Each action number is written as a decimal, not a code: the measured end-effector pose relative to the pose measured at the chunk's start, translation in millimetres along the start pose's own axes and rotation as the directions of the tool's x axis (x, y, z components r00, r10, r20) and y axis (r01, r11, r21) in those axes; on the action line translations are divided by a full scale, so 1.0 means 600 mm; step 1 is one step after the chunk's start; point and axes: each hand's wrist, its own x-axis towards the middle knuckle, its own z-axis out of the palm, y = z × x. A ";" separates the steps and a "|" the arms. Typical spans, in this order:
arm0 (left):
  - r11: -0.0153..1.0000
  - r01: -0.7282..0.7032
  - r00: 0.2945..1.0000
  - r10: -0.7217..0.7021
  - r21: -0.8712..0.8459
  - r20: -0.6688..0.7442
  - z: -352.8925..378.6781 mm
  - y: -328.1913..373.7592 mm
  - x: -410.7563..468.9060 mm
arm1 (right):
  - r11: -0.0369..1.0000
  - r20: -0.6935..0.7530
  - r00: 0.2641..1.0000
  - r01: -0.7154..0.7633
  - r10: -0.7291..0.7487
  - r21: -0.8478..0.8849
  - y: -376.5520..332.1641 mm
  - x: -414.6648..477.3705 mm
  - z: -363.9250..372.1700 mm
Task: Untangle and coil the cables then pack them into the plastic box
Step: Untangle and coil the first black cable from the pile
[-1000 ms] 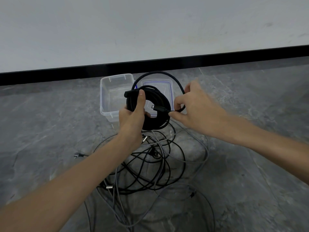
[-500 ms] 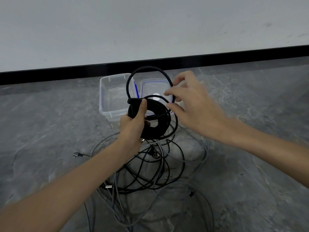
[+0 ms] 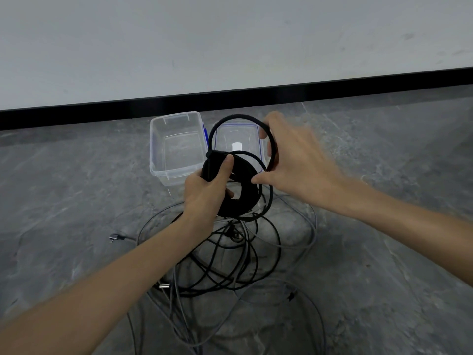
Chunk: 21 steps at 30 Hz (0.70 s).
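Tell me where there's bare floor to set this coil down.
Bare floor lies left of the plastic box and right of the lid, up to the wall. The box is empty too. Crowded: loose cables sprawl beneath the coil, nearer you.

**First onlooker:** What is the right hand doing differently?

**Second onlooker:** It is leaving the plug end down beside the coil and climbing to the upper right of the loose loop, fingers curling over it.

**First onlooker:** And the loop?

**Second onlooker:** After standing tall and narrow, it is widening again, while the thumb is stretching towards the coil's rim.
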 end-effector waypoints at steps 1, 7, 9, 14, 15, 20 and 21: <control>1.000 -0.005 1.000 0.005 -0.001 0.004 -0.001 0.001 0.001 | 0.999 0.010 1.000 -0.022 0.022 0.030 0.003 0.001 0.002; 0.992 -0.090 0.996 0.087 0.091 0.034 -0.008 0.006 -0.002 | 0.954 0.100 0.973 -0.223 0.207 0.202 0.026 0.005 0.016; 0.982 -0.125 0.992 0.122 0.143 0.032 -0.006 0.009 -0.001 | 0.932 0.099 0.961 -0.274 0.257 0.238 0.028 0.005 0.022; 0.978 -0.134 0.991 0.130 0.159 0.039 0.002 0.007 -0.002 | 0.941 0.014 0.967 -0.252 0.255 0.228 0.021 0.003 0.034; 0.984 -0.116 0.993 0.111 0.138 0.041 0.002 0.007 -0.002 | 0.943 0.018 0.971 -0.235 0.237 0.236 0.019 0.002 0.037; 0.997 -0.027 0.990 0.016 0.079 0.139 -0.017 0.006 0.002 | 0.921 0.426 0.904 -0.203 0.045 0.333 0.016 0.014 0.001; 0.998 -0.016 0.983 0.004 0.061 0.183 -0.022 0.006 0.003 | 0.876 0.586 0.810 -0.271 -0.017 0.400 0.023 0.019 -0.021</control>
